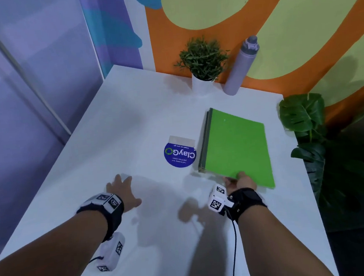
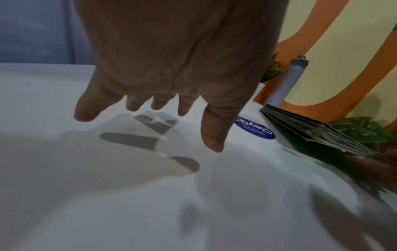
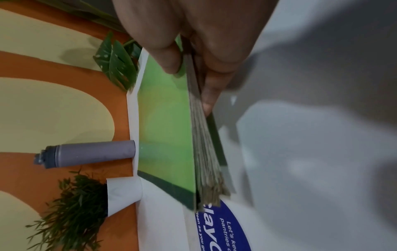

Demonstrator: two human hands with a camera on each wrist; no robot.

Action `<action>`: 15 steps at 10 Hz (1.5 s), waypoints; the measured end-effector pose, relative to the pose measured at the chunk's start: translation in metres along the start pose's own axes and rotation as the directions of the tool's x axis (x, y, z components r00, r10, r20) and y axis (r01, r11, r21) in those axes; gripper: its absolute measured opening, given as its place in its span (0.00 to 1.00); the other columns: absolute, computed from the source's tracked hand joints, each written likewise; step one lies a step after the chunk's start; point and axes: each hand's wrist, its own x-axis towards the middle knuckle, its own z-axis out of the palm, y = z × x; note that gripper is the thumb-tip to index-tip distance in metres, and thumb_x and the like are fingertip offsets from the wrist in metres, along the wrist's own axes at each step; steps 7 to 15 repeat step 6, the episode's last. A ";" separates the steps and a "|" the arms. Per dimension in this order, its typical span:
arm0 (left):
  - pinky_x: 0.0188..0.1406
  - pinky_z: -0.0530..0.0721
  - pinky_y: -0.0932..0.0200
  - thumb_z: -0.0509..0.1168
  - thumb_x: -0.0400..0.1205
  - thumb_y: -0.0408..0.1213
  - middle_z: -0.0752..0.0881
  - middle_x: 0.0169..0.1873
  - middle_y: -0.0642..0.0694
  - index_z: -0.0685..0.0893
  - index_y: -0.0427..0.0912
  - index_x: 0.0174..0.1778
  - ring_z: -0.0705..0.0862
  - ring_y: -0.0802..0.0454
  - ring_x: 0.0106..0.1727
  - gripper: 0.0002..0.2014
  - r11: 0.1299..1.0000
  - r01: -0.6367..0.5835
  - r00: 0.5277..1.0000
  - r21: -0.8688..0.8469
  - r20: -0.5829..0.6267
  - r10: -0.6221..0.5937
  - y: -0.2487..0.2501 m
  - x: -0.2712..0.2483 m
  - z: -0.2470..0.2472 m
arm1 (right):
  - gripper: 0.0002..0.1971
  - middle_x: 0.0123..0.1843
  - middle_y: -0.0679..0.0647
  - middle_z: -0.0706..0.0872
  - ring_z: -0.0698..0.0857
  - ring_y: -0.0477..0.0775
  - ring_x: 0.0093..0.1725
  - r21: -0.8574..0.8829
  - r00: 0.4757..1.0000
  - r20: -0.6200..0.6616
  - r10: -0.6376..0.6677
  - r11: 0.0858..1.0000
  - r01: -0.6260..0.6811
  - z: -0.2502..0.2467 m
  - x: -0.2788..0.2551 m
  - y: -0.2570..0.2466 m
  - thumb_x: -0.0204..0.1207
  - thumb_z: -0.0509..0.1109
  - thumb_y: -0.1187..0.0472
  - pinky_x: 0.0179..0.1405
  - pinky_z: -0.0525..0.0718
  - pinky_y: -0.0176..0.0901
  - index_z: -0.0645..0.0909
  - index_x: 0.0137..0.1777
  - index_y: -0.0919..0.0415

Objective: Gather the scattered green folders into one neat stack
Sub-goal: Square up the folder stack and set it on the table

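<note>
A stack of green folders [image 1: 235,146] lies on the right part of the white table [image 1: 131,120], its near edge lifted off the surface. My right hand [image 1: 238,180] grips that near edge, thumb on the top cover and fingers underneath. The right wrist view shows the green top cover [image 3: 165,122], the many layered edges, and the thumb [image 3: 165,56] pressing down. My left hand [image 1: 121,187] hovers over bare table to the left, fingers spread and holding nothing. In the left wrist view the left hand's fingers [image 2: 86,108] hang above their shadows, with the stack [image 2: 318,135] at the right.
A round blue sticker [image 1: 180,154] sits just left of the stack. A small potted plant [image 1: 202,65] and a purple bottle [image 1: 242,66] stand at the table's back against the orange wall. A large leafy plant [image 1: 307,122] rises beside the right edge.
</note>
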 end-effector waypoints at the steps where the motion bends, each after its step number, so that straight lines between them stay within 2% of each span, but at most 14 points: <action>1: 0.75 0.70 0.41 0.62 0.78 0.57 0.44 0.85 0.42 0.48 0.49 0.85 0.54 0.30 0.82 0.43 0.999 -0.011 1.000 0.043 0.010 0.010 -0.001 0.003 0.008 | 0.09 0.53 0.65 0.86 0.86 0.63 0.46 -0.212 0.998 -0.028 -0.061 0.976 0.054 0.012 0.010 -0.005 0.79 0.66 0.68 0.40 0.89 0.47 0.72 0.54 0.71; 2: 0.75 0.70 0.42 0.60 0.79 0.57 0.42 0.85 0.41 0.48 0.49 0.85 0.53 0.28 0.82 0.42 0.998 -0.003 1.000 0.066 0.009 0.003 0.000 0.005 0.013 | 0.21 0.47 0.57 0.85 0.83 0.60 0.50 -0.695 0.970 0.053 -0.239 0.689 0.208 0.020 0.014 -0.015 0.74 0.74 0.52 0.51 0.85 0.44 0.77 0.54 0.69; 3: 0.73 0.71 0.42 0.61 0.79 0.56 0.43 0.84 0.42 0.50 0.49 0.84 0.53 0.27 0.81 0.40 0.998 -0.008 1.000 0.061 -0.004 0.009 0.001 0.006 0.014 | 0.26 0.53 0.63 0.86 0.83 0.65 0.56 -0.826 0.916 0.187 -0.354 0.449 0.342 0.024 0.018 -0.021 0.76 0.66 0.42 0.55 0.80 0.49 0.78 0.56 0.68; 4: 0.73 0.72 0.42 0.61 0.79 0.56 0.43 0.84 0.42 0.51 0.49 0.84 0.52 0.27 0.81 0.40 0.999 -0.007 1.000 0.045 0.002 0.007 0.001 0.006 0.012 | 0.25 0.58 0.66 0.86 0.83 0.66 0.58 -0.884 0.856 0.329 -0.399 0.190 0.428 0.029 0.026 -0.031 0.80 0.62 0.45 0.57 0.79 0.50 0.79 0.59 0.70; 5: 0.74 0.71 0.42 0.61 0.80 0.56 0.42 0.84 0.42 0.50 0.49 0.84 0.51 0.27 0.82 0.40 0.999 -0.006 1.000 0.032 -0.001 0.006 0.002 0.004 0.013 | 0.22 0.63 0.68 0.84 0.80 0.68 0.64 -0.878 0.809 0.437 -0.392 0.008 0.478 0.030 0.022 -0.038 0.82 0.61 0.54 0.65 0.75 0.53 0.77 0.63 0.76; 6: 0.74 0.71 0.42 0.60 0.80 0.56 0.42 0.84 0.42 0.50 0.49 0.85 0.52 0.27 0.82 0.40 1.000 0.004 1.000 0.028 0.000 -0.004 0.001 0.004 0.011 | 0.20 0.63 0.69 0.84 0.79 0.68 0.65 -0.860 0.772 0.488 -0.407 -0.076 0.504 0.028 0.021 -0.040 0.82 0.62 0.59 0.67 0.76 0.55 0.76 0.64 0.77; 15: 0.74 0.71 0.42 0.60 0.80 0.56 0.42 0.84 0.42 0.50 0.49 0.85 0.52 0.27 0.82 0.40 1.000 0.004 1.000 0.028 0.000 -0.004 0.001 0.004 0.011 | 0.20 0.63 0.69 0.84 0.79 0.68 0.65 -0.860 0.772 0.488 -0.407 -0.076 0.504 0.028 0.021 -0.040 0.82 0.62 0.59 0.67 0.76 0.55 0.76 0.64 0.77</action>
